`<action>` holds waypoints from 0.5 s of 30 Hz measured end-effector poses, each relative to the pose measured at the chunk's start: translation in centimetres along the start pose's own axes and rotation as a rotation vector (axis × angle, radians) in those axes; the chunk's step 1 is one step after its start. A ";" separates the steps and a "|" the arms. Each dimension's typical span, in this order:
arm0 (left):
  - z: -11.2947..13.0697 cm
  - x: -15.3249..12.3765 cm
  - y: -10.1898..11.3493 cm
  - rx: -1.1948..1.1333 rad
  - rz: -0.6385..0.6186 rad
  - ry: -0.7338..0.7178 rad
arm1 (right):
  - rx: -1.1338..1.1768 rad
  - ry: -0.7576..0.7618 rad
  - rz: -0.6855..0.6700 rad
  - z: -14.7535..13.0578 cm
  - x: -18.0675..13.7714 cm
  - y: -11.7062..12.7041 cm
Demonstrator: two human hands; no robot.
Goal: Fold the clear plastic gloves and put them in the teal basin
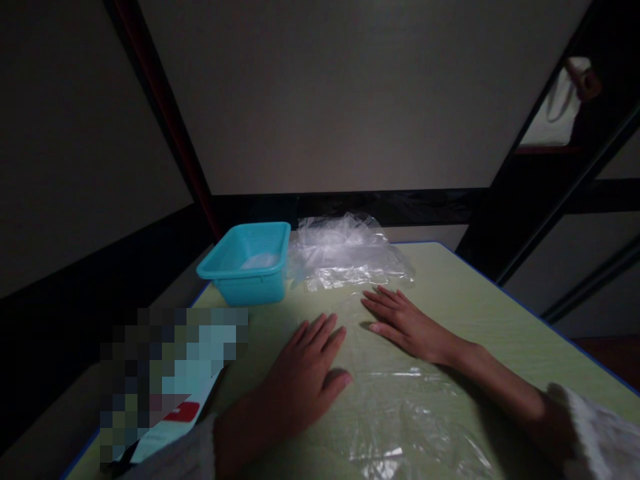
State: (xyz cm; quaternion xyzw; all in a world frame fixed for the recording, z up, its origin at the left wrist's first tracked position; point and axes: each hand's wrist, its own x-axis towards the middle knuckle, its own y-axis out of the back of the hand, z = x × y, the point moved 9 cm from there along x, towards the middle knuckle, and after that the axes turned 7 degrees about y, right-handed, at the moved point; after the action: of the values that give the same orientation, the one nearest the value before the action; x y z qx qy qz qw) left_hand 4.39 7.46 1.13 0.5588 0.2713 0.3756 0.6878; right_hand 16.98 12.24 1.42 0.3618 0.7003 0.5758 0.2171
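A clear plastic bag point(395, 393) lies spread over the pale green tabletop point(430, 273), creased toward the near edge. My left hand point(313, 370) rests palm down at the bag's left side, fingers stretched out and thumb apart. On the upper right part of the bag, my right hand point(405, 323) lies palm down with its fingers extended. Neither hand grips anything. Just beyond the fingertips sits a crumpled heap of clear plastic bags point(345, 253).
A turquoise plastic basin point(250, 283) with something whitish inside stands at the back left. A partly pixelated light blue item with a red patch point(183, 412) lies along the left edge. Behind the table rises a pale panel point(350, 100). A white bag point(557, 107) is at far right.
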 end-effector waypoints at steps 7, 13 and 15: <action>-0.1 0.0 0.4 0.028 0.059 0.045 | 0.003 0.014 -0.012 -0.6 -0.2 -0.2; -0.2 0.1 0.1 0.039 0.036 0.051 | -0.013 0.011 0.004 -1.0 -0.3 0.2; -0.1 0.2 0.1 0.040 0.034 0.052 | -0.010 0.010 -0.005 -1.0 -0.3 0.0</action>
State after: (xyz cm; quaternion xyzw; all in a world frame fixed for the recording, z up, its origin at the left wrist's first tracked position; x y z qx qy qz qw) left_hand 4.37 7.65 1.18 0.5670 0.2867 0.3962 0.6628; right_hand 16.47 11.37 1.60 0.3558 0.6993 0.5808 0.2169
